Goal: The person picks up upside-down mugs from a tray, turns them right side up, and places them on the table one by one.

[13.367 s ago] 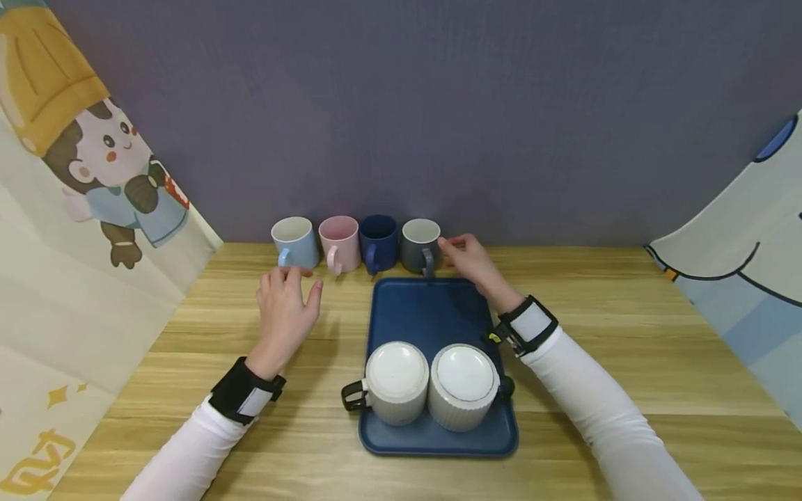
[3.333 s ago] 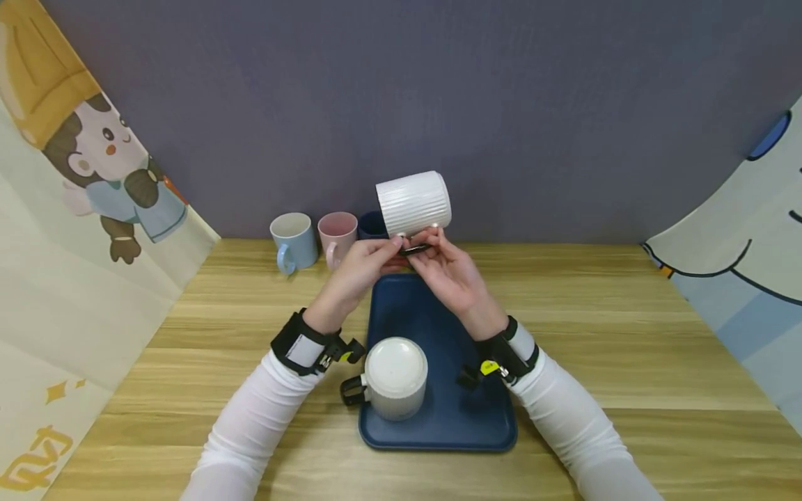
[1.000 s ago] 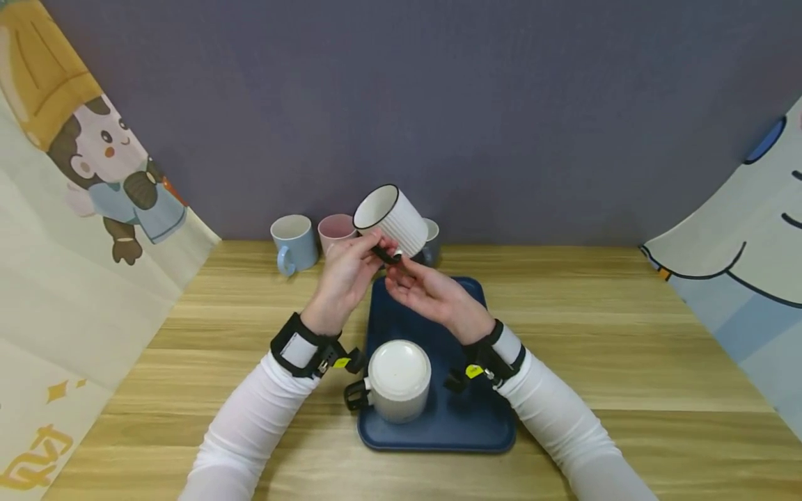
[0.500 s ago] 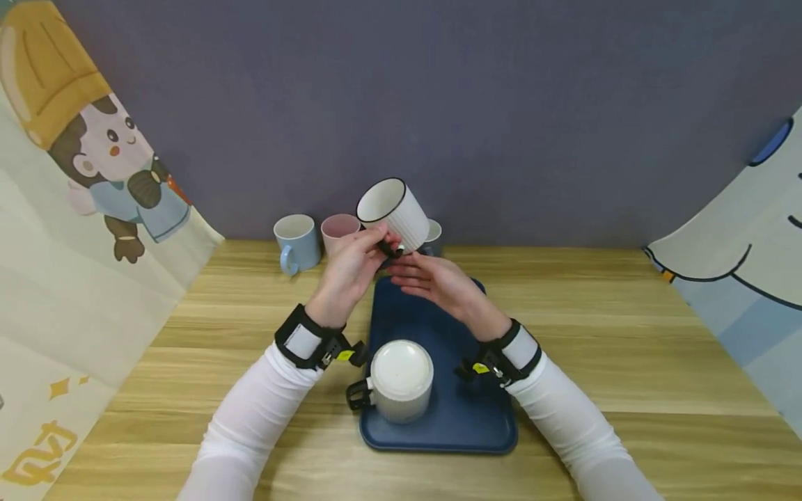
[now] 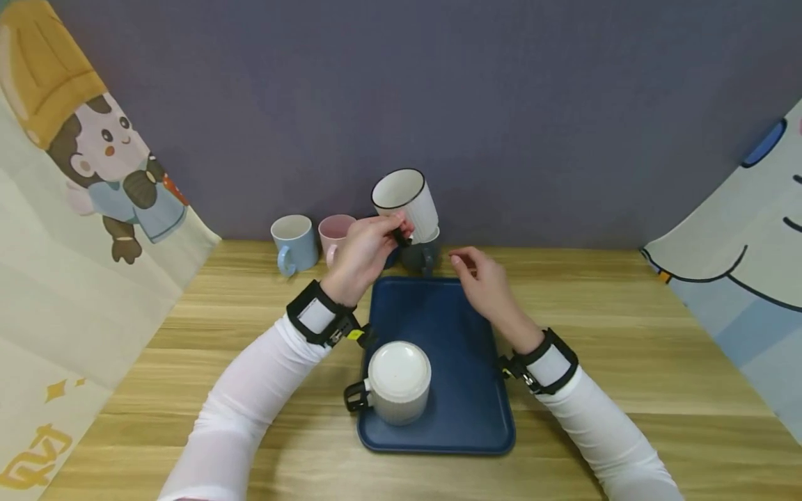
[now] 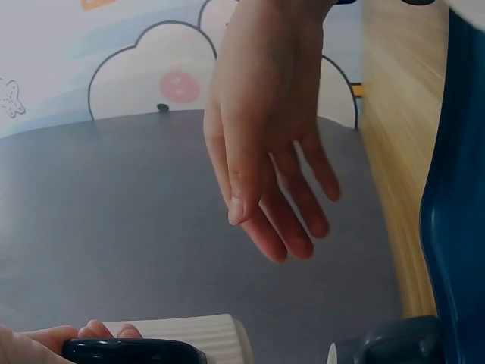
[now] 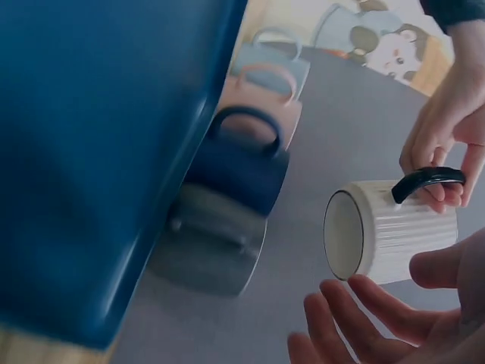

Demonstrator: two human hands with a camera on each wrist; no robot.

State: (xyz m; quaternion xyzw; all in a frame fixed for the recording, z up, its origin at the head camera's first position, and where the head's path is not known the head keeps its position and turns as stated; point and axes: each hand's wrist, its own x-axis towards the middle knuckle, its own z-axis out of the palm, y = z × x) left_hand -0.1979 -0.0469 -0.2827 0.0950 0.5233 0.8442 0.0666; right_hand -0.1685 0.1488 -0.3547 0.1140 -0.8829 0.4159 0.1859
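Observation:
My left hand (image 5: 365, 256) holds a white ribbed mug (image 5: 422, 214) by its black handle (image 6: 136, 350), raised above the back of the table. Tilted, its black-rimmed mouth faces up and toward the left. To the right of the mug, my right hand (image 5: 490, 284) hovers with loosely bent fingers, apart from it and holding nothing. Below, a blue tray (image 5: 466, 417) carries a second white ribbed mug (image 5: 401, 393), upside down at its near left, its black handle pointing left past the tray's edge.
Along the back wall stands a row of upright mugs: light blue (image 5: 296, 245), pink (image 5: 337, 228), navy (image 7: 239, 167) and dark grey (image 5: 418, 257). In the head view, the left hand and held mug hide much of the navy one. Patterned cloth hangs at both sides.
One of two upturned tray mugs was picked up and turned over by both hands. In the last half second, the right hand moved away rightward; the left hand shifted the mug right and slightly up.

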